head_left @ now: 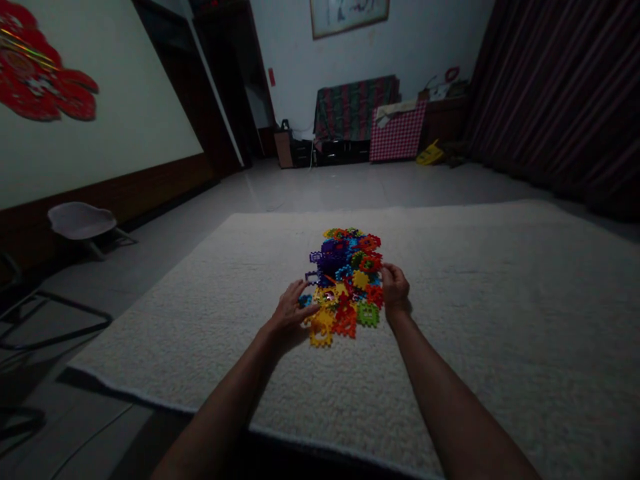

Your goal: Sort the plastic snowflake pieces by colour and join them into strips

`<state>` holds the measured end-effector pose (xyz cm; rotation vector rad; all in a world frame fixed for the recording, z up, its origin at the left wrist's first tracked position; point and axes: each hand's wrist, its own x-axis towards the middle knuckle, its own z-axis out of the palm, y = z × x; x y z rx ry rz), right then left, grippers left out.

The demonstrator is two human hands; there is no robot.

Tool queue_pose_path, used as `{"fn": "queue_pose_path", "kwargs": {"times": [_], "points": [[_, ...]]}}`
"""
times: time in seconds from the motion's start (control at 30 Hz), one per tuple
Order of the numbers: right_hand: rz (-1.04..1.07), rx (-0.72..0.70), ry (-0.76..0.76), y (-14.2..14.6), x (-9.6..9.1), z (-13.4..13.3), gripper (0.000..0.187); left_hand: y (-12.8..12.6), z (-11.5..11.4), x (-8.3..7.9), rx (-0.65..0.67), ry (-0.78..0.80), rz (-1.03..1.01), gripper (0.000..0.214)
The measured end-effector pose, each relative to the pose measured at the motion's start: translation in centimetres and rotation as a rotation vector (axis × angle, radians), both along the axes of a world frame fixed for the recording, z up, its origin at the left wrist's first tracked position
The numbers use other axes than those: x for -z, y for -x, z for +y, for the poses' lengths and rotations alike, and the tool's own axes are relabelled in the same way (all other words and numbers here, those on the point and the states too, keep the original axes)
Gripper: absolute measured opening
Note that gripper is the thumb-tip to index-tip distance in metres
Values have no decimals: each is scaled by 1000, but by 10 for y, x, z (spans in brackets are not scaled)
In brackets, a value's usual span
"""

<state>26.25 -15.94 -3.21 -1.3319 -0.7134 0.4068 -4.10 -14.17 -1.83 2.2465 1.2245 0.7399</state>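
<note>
A pile of colourful plastic interlocking pieces (pixel 346 280), in red, orange, yellow, green, blue and purple, lies on a cream shaggy rug (pixel 450 320). My left hand (pixel 290 312) rests at the pile's near left edge, its fingers curled over yellow and blue pieces. At the right edge, my right hand (pixel 395 288) has its fingers bent against red pieces. Whether either hand actually grips a piece is hidden by the fingers.
A small pale stool (pixel 80 221) stands by the left wall, with dark metal chair legs (pixel 45 320) nearer. At the far wall are a covered cabinet (pixel 356 110), a red checked box (pixel 397 132) and a yellow object (pixel 429 155). Dark curtains (pixel 560 93) hang on the right.
</note>
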Motion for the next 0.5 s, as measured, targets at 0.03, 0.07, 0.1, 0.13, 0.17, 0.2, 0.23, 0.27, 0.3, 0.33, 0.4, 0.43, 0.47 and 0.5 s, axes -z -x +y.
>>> {"fn": "queue_pose_path", "kwargs": {"times": [0.03,0.07,0.1,0.13,0.17,0.2,0.23,0.27,0.3,0.33,0.4,0.43,0.47,0.5], "points": [[-12,-5,5,1,0,-3,45,2,-6,1,31,-1,40,80],[-25,-12,11,3,1,-8,45,4,-12,1,59,6,80,87],[-40,-20,16,6,1,-13,45,4,-17,1,88,16,121,93],[-51,-27,20,9,1,-19,45,4,-22,0,111,26,162,99],[-70,-34,25,11,1,-26,46,3,-27,-1,129,34,199,105],[-103,-42,34,14,1,-33,46,2,-31,-2,140,40,225,110],[-150,-51,47,17,1,-39,47,-1,-34,-2,149,42,239,114],[-207,-59,63,18,1,-44,47,-4,-37,-2,158,39,239,116],[-264,-66,79,20,1,-49,47,-7,-39,-2,169,30,229,117],[-314,-72,95,21,2,-53,46,-12,-39,0,186,16,213,116],[-357,-71,112,21,3,-57,46,-23,-37,5,232,-30,177,113],[-355,-67,114,21,3,-58,45,-30,-35,9,255,-59,160,113],[-349,-64,115,21,4,-59,45,-37,-33,13,270,-91,140,113],[-338,-63,115,20,4,-60,45,-44,-31,16,281,-121,123,114]]}}
